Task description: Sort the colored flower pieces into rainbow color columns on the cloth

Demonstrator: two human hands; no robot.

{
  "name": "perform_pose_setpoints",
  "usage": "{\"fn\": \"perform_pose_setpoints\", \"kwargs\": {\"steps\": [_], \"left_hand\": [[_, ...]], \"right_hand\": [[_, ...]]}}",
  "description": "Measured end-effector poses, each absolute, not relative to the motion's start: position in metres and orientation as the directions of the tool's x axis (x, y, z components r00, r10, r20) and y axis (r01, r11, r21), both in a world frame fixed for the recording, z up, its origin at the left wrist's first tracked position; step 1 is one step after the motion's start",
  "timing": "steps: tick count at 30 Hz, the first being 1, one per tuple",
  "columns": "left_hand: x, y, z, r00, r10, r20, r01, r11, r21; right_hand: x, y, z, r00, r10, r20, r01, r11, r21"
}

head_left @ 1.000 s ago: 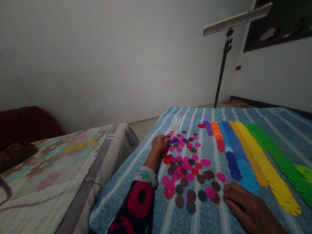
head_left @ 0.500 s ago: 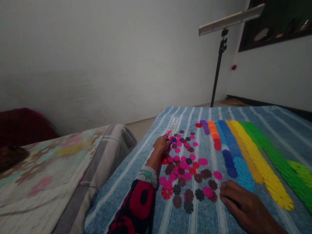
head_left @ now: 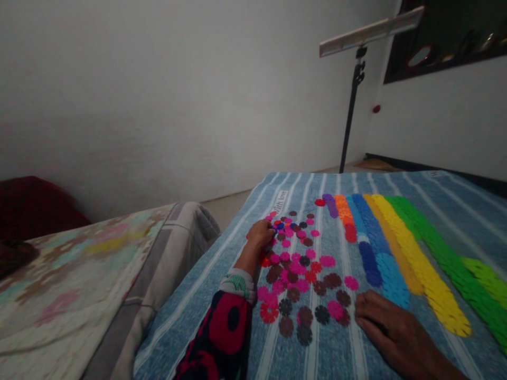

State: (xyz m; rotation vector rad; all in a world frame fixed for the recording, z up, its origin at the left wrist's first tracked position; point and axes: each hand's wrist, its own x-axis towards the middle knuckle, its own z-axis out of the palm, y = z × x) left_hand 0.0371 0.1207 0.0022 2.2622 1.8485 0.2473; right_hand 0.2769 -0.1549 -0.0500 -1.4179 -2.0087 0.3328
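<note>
My left hand (head_left: 260,233) reaches into the far left of a loose spread of small notched plastic discs. Its fingers are bent together, with a blue notched disc (head_left: 279,225) right at the fingertips; what they pinch is too small to make out. Around it lie pink discs (head_left: 327,261), brown discs (head_left: 285,326), black discs (head_left: 322,314) and red discs (head_left: 269,312), some overlapping. My right hand (head_left: 390,327) rests on the cloth at the near right, fingers curled in beside a brown disc. Whatever is inside that hand is hidden.
Right of the spread run overlapping rows of discs sorted by colour: purple (head_left: 330,206), orange (head_left: 344,210), blue (head_left: 368,224), yellow (head_left: 420,261) and green (head_left: 443,253). A striped blue cloth (head_left: 190,322) lies beneath. A bed (head_left: 99,274) stands left, a lamp stand (head_left: 348,121) behind.
The view has shifted slightly, so everything sits a little further left. Both hands keep nearly the same places, the left among the discs and the right curled on the cloth.
</note>
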Motion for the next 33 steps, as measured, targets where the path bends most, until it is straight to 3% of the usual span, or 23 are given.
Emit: {"fn": "perform_pose_setpoints", "kwargs": {"steps": [7,14,27,33], "left_hand": [[0.032,0.125,-0.001,0.216,0.976,0.006,0.914,-0.204,0.35],[0.029,0.134,-0.004,0.273,0.962,-0.028,0.906,-0.247,0.344],[0.021,0.139,-0.023,0.263,0.965,0.009,0.762,-0.214,0.611],[0.016,0.138,-0.03,0.227,0.971,0.07,0.572,-0.191,0.797]], "right_hand": [[0.278,-0.155,-0.05,-0.214,0.91,0.355,0.754,0.385,-0.532],[0.274,-0.157,-0.052,-0.164,0.913,0.374,0.757,0.359,-0.545],[0.274,-0.157,-0.051,-0.151,0.909,0.388,0.755,0.359,-0.549],[0.273,-0.158,-0.053,-0.161,0.918,0.362,0.754,0.351,-0.555]]}}
